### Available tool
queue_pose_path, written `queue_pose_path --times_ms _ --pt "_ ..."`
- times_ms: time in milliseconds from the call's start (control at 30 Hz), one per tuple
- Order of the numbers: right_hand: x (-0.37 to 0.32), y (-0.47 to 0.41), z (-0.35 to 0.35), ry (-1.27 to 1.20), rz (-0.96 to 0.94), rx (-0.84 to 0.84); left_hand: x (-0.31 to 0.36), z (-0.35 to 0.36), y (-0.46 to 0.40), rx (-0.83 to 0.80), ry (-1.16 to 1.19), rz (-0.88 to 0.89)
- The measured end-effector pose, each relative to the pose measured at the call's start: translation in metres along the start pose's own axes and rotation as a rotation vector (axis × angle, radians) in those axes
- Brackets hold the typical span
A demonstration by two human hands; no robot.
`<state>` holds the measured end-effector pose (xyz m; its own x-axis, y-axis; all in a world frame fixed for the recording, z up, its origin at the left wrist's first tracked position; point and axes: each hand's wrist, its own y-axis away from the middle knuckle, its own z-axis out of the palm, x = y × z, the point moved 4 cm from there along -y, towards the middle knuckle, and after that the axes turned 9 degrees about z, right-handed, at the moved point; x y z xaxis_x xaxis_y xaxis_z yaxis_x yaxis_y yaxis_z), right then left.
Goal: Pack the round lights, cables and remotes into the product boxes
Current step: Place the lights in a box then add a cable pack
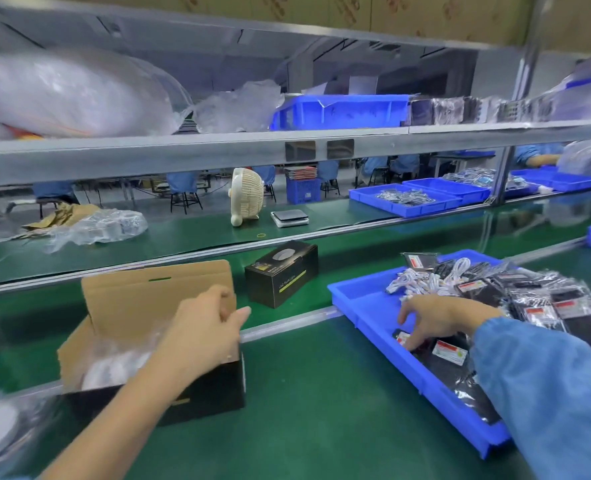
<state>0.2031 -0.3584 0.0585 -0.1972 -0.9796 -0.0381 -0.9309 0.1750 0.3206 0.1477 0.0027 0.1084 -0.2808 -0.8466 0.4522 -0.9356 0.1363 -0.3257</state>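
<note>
Our left hand (204, 336) reached forward on a bare forearm and rested over the right end of the open product box (141, 362), fingers curled on its upright cardboard flap, thumb jutting right. Under that hand, bagged white round lights (114, 365) lay inside the box, blurred. Our right hand (432, 320), in a blue sleeve (543, 386), stretched palm down into the blue tray (360, 299), fingers spread and bent, fingertips touching a small bagged black remote (405, 337); we could not tell whether they had pinched it. Beyond that hand, white cables (422, 278) lay heaped in the tray, and to its right more bagged remotes (546, 306) were piled. Between our hands and farther out, a closed black product box (282, 273) stood on the green counter (315, 403). Beyond it sat a small cream fan (245, 195).
</note>
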Motion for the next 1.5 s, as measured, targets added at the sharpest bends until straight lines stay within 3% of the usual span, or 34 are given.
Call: queue_pose_path --times_ms 67,167,233,333,433,500,667,867,933,1033,1100,1167,1233,1300,1400,1500 --pt "0.004 0.006 -0.008 -0.045 -0.019 0.066 0.006 -0.004 0.018 -0.008 0.002 0.097" --pt "0.003 0.022 -0.030 -0.187 -0.115 0.261 -0.011 -0.014 0.051 0.045 -0.444 0.263" --pt "-0.014 0.044 -0.053 -0.384 -0.259 0.412 -0.035 -0.014 0.062 -0.040 -0.652 0.180" --pt "-0.073 0.099 -0.087 -0.577 -0.565 0.534 -0.065 -0.002 0.063 -0.216 -0.611 0.029" --pt "-0.155 0.154 -0.095 -0.549 -0.900 0.515 -0.058 0.009 0.053 -0.197 -0.552 0.035" --pt "-0.207 0.165 -0.089 -0.511 -0.981 0.487 -0.044 0.017 0.050 -0.195 -0.576 0.030" --pt "-0.302 0.118 -0.048 -0.162 -0.808 0.529 -0.012 0.038 0.054 -0.186 -0.608 0.034" --pt "-0.326 0.097 -0.005 0.039 -0.873 0.580 -0.012 0.042 0.062 -0.234 -0.561 0.058" --pt "-0.327 0.095 0.000 0.105 -0.888 0.503 -0.012 0.043 0.063 -0.231 -0.527 0.057" --pt "-0.320 0.105 -0.003 0.049 -0.934 0.250 -0.012 0.041 0.064 -0.227 -0.517 0.050" --pt "-0.297 0.111 -0.023 -0.157 -0.924 0.231 -0.015 0.033 0.063 -0.169 -0.517 0.053" --pt "-0.252 0.101 -0.052 -0.401 -0.826 0.369 -0.017 0.020 0.061 -0.084 -0.583 0.078" --pt "-0.193 0.080 -0.071 -0.493 -0.650 0.459 -0.021 0.010 0.056 -0.032 -0.678 0.127" --pt "-0.133 0.054 -0.073 -0.254 -0.402 0.449 -0.026 0.006 0.047 -0.042 -0.688 0.194" --pt "-0.048 0.026 -0.047 0.115 -0.049 0.176 -0.036 0.006 0.033 -0.110 -0.617 0.233" --pt "0.007 0.027 -0.018 0.109 0.039 -0.076 -0.044 0.022 0.029 -0.229 -0.517 0.241"
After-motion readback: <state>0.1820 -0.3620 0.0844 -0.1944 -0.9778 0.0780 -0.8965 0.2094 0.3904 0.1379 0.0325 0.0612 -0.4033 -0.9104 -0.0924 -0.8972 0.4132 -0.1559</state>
